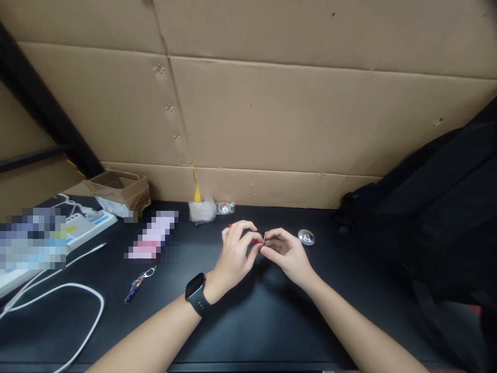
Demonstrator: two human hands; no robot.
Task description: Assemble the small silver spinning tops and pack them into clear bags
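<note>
My left hand (pixel 238 253), with a black watch (pixel 195 293) on its wrist, has its fingers closed on a thin red item (pixel 256 240). Part of that red item also shows behind the knuckles; its kind is hidden by the fingers. Close beside it, my right hand (pixel 287 255) pinches a thin, shiny piece (pixel 264 240) seen edge-on, possibly a metal disc. Both sets of fingertips meet around this piece above the black table (pixel 248 331). Just beyond my right hand lies a round silver metal disc (pixel 306 237) with a raised centre.
At the back lie a clear plastic bag (pixel 202 211), a small bagged silver disc (pixel 224 208) and a yellow strip (pixel 197 192). Leftward are an open cardboard box (pixel 120 187), a power strip (pixel 93 228), white cables (pixel 101 300) and a keychain (pixel 136 286). A black backpack (pixel 438 207) stands right.
</note>
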